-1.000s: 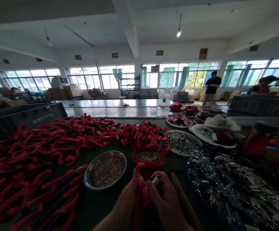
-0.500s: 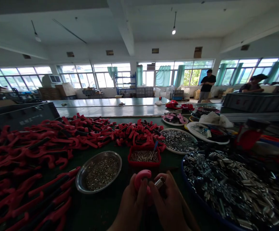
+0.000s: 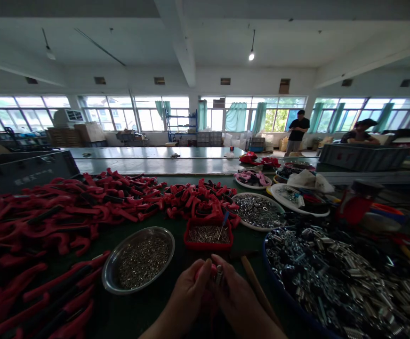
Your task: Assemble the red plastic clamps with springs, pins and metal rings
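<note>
My left hand is closed around a red plastic handle piece with a curved end, mostly covered by the fingers. My right hand pinches a small shiny coil spring close against that piece. Both hands meet just in front of a red tray of small metal pins, with a blue-handled tool standing in it. Whether the spring sits in the red piece or only touches it is hidden by the fingers. Beside my right hand lies a wooden-handled tool.
Many red and black handle pieces are heaped on the left. A metal bowl holds small metal parts. On the right, a blue-rimmed basin is full of springs and hardware. Grey crates and two people are farther back.
My hands have closed together and tightened over the red piece. The spring has come leftward, turned more upright and now meets the piece. The view has shifted slightly.
</note>
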